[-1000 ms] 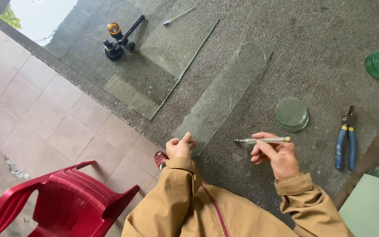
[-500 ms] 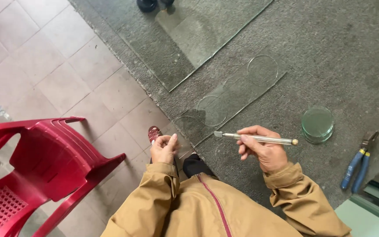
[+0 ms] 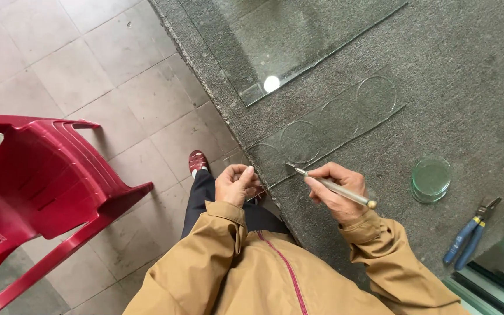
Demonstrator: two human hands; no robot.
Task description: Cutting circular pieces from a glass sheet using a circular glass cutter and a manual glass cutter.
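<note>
A long clear glass strip (image 3: 328, 125) with round score marks lies on the grey carpeted table (image 3: 468, 87). My right hand (image 3: 333, 189) grips a slim metal glass cutter (image 3: 329, 185), its tip touching the strip's near end. My left hand (image 3: 235, 184) holds the near corner of the strip at the table's edge, fingers curled on it.
A larger glass sheet (image 3: 287, 41) lies farther back on the table. A stack of round glass discs (image 3: 431, 178) and blue-handled pliers (image 3: 471, 230) sit to the right. More glass panes (image 3: 497, 274) are at lower right. A red plastic chair (image 3: 42, 192) stands on the tiled floor at left.
The view has swung left and closer. My right hand has turned the cutter and brought its tip down onto the strip's near end; my left hand has stayed at the strip's corner.
</note>
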